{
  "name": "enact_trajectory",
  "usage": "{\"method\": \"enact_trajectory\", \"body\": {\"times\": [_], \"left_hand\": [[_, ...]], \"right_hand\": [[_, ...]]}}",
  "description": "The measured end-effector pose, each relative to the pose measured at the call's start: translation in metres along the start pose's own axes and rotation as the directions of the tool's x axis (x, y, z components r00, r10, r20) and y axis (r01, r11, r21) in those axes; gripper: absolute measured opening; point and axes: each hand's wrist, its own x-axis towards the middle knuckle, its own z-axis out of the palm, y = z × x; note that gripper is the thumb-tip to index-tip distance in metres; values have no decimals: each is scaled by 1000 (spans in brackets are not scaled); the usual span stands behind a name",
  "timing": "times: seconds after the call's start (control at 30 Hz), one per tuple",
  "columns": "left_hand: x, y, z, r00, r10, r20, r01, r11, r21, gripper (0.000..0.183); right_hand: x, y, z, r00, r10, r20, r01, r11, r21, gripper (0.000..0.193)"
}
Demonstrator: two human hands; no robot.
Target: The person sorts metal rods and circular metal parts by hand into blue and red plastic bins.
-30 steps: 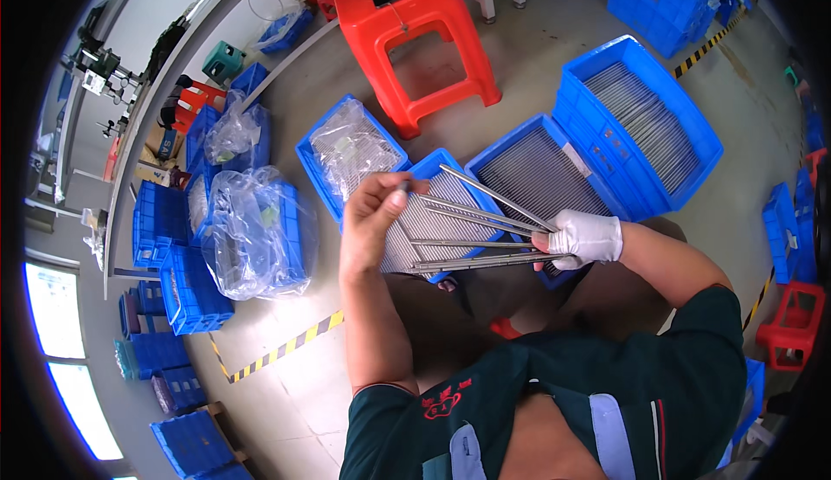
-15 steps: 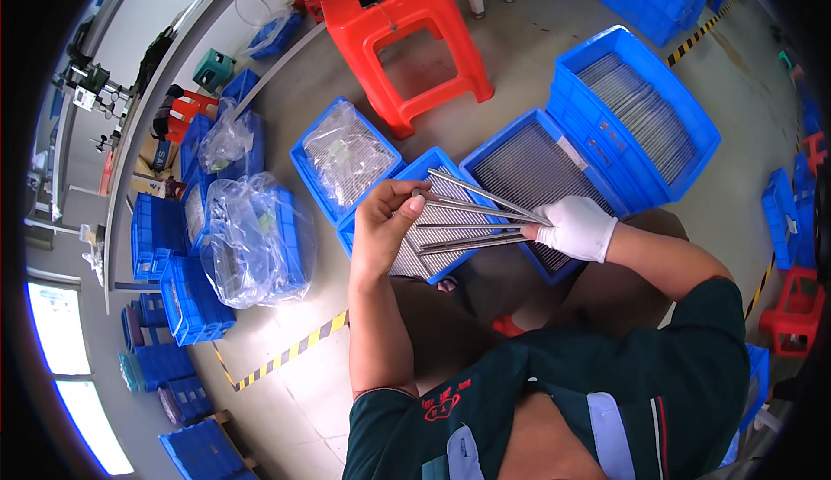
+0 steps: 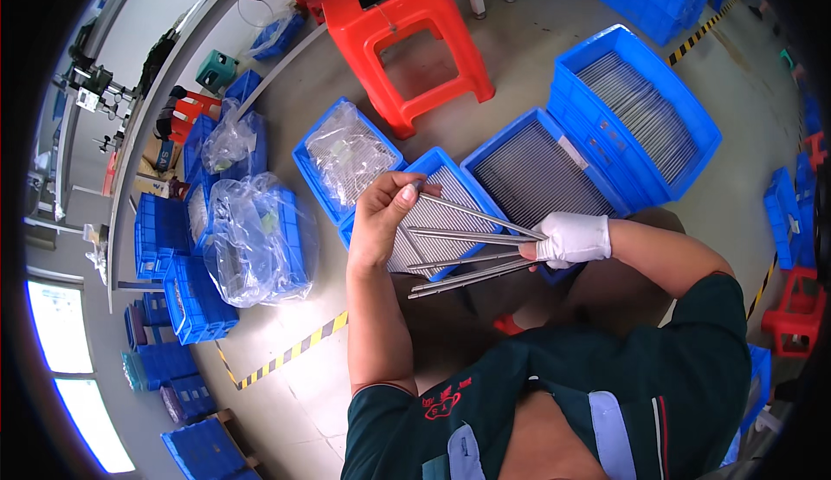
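My bare left hand (image 3: 379, 219) is closed, pinching the far end of one thin metal rod (image 3: 467, 210) between thumb and fingers. In the white-gloved right hand (image 3: 573, 239) the near ends of that rod and several others are gripped together. The other rods (image 3: 472, 275) fan out leftward, their left ends free. Below the hands stands a blue crate (image 3: 476, 182) holding rows of similar rods. To its right, another blue crate (image 3: 500, 138) is filled with darker-looking rods.
A taller blue crate stack (image 3: 597, 125) with rods in it stands at the right. Left of centre, a blue crate (image 3: 313, 179) has clear plastic over its rods. A red stool (image 3: 407, 103) stands beyond. Bagged crates (image 3: 260, 246) line the left side.
The rods have spread farther apart, and their free left ends have swung lower, toward me. My left hand has shifted slightly; it pinches a rod end in the current view.
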Motion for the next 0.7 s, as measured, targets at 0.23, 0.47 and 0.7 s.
{"method": "enact_trajectory", "body": {"times": [0.23,0.47,0.7], "left_hand": [[0,-2,-3,998,-18,63,19,1000,-15,26],[-3,2,-3,992,-30,123,42,994,-103,24],[5,6,-25,926,-98,-365,-123,836,-535,14]], "right_hand": [[-2,4,2,999,-14,-32,13,1000,-23,42],[0,13,1,975,-45,216,-8,971,239,46],[4,28,-11,947,-187,261,16,840,543,39]]}}
